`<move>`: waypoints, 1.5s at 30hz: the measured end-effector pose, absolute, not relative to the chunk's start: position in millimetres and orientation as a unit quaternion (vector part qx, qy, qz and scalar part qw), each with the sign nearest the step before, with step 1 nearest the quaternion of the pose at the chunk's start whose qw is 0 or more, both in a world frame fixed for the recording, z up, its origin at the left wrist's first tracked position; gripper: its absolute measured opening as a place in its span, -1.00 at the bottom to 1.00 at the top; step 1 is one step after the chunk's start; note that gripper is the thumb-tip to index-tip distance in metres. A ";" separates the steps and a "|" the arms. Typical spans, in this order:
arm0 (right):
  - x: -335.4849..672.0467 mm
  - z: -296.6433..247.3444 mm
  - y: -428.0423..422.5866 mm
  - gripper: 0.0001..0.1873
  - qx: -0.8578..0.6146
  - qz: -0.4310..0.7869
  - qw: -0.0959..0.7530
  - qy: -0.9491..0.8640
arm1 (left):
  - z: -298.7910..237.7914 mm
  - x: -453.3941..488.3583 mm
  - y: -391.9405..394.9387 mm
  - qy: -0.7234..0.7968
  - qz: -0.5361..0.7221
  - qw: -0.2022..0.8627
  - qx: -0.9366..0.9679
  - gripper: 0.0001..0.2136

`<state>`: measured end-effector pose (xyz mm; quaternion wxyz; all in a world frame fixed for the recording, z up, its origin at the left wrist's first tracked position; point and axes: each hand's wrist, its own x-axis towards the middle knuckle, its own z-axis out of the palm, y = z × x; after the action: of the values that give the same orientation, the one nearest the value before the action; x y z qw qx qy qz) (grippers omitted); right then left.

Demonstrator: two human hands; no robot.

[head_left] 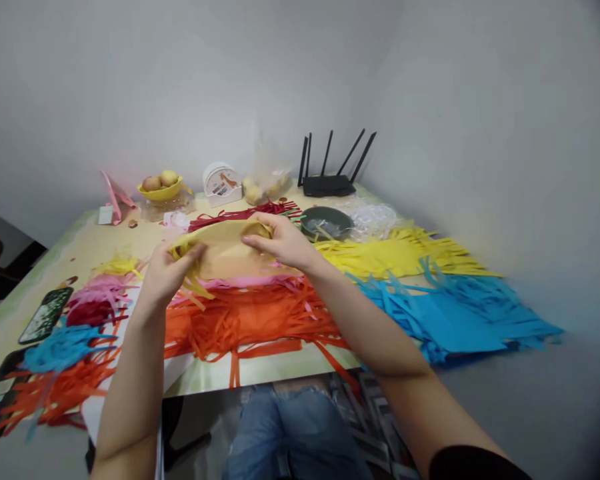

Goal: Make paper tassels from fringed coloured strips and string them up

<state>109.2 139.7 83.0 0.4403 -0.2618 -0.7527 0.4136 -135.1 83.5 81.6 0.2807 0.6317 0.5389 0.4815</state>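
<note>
A pale yellow fringed paper sheet [223,247] is stretched between my two hands above the table. My left hand [173,267] pinches its left end, where yellow strips hang down. At its right end, my right hand [275,240] grips the upper corner between thumb and fingers. Below the held sheet lies a wide heap of orange fringed paper [260,313], with a band of pink paper [260,283] along its far side. Dark red fringed paper [225,215] lies just beyond my hands.
Bright yellow fringe [385,257] and blue fringe [460,320] spread at right. Small pink [97,293], blue [65,348] and orange [55,393] piles sit left beside a phone [45,315]. Behind stand a green bowl [327,223], a black router [329,186] and a yellow fruit bowl [161,193].
</note>
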 end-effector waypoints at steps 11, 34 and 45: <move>138.4 64.1 168.1 -0.87 -0.209 0.463 0.534 -0.676 | 81.7 -116.4 115.6 0.450 0.550 0.375 0.596 -0.91; 162.8 76.4 157.6 -0.54 -0.301 0.270 0.454 -0.794 | 103.4 -105.7 111.3 0.449 0.343 0.168 0.808 -0.81; 156.1 76.4 152.0 -0.88 -0.270 0.219 0.299 -0.889 | 96.6 -95.8 110.6 0.452 0.303 0.098 0.833 -0.56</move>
<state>156.1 152.0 76.4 0.2988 -0.2695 -0.8888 0.2192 -95.8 110.6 96.6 0.0981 0.8332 0.4521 0.3029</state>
